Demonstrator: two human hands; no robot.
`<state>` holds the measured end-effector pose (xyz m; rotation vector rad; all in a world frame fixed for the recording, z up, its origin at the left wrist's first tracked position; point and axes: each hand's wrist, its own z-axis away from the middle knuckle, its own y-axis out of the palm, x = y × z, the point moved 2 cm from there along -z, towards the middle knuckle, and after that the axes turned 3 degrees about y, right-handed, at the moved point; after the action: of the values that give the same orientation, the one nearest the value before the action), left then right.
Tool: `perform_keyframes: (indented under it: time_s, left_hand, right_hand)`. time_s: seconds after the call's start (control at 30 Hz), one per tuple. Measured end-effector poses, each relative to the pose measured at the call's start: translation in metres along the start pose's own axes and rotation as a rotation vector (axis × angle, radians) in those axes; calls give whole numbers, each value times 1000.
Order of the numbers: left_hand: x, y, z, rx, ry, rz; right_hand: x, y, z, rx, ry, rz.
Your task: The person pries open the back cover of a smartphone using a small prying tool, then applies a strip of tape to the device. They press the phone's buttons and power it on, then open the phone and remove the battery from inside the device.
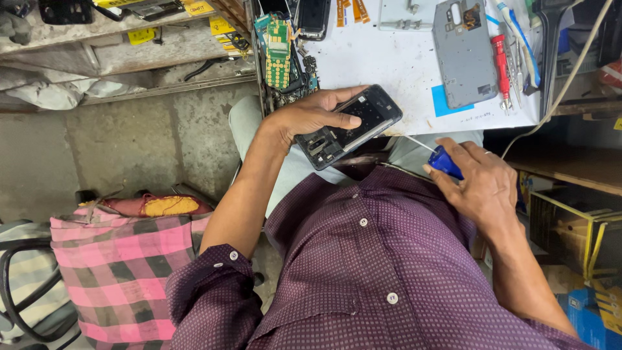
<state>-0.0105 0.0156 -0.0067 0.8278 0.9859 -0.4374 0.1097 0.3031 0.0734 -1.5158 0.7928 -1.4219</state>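
At the near edge of the white worktop [402, 65], an opened black phone body [350, 126] is gripped in the left hand [308, 116], fingers wrapped over its upper side and thumb across its face, so that its exposed inner frame is turned upward. Its long axis is laid diagonally, from lower left up to the right. A blue-handled screwdriver [446, 162] is clasped in the closed right hand [483, 185], just to the right of the phone; its thin metal shaft is pointed up and left toward the phone's right end, the tip close to it, though contact cannot be judged. A matt grey back cover [463, 55] and a red-handled tool [501, 65] are seen farther back.
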Motion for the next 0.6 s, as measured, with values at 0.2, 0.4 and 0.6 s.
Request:
perform_keyframes:
  time_s: [0.2, 0.4, 0.6]
  left_hand:
    - [3, 8, -5, 7, 1, 12]
    - [2, 9, -13, 12, -6, 26]
    - [2, 5, -15, -9, 24, 56]
  right_hand:
    - [-16, -1, 3, 16, 58, 32]
    - [-22, 1, 2, -51, 23, 123]
    - [-25, 5, 5, -118, 203, -86]
